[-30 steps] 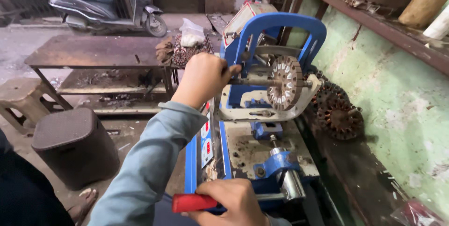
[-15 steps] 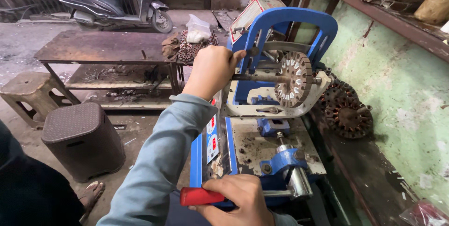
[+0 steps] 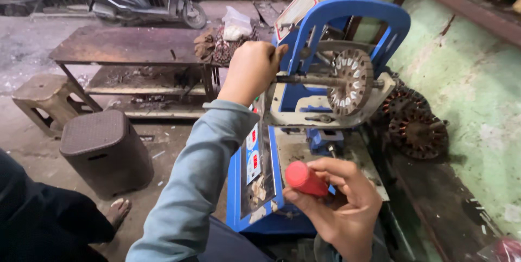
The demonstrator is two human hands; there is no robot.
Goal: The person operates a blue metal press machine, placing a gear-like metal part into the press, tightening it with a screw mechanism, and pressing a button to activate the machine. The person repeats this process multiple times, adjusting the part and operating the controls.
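The left hand (image 3: 251,72) is closed in a fist grip around the end of the horizontal shaft (image 3: 306,79) that carries a slotted stator core (image 3: 351,81), mounted in the blue winding machine (image 3: 331,39). The right hand (image 3: 342,208) sits lower, near the machine's base, its grip wrapped around a red tool handle (image 3: 305,178) pointing up and left. More wound stators (image 3: 415,126) lie on the counter (image 3: 439,197) by the green wall. A dark stool (image 3: 103,151) stands on the floor to the left.

Single head view: looks down and forward, close over blue winding machine (image 3: 325,77), hands near.
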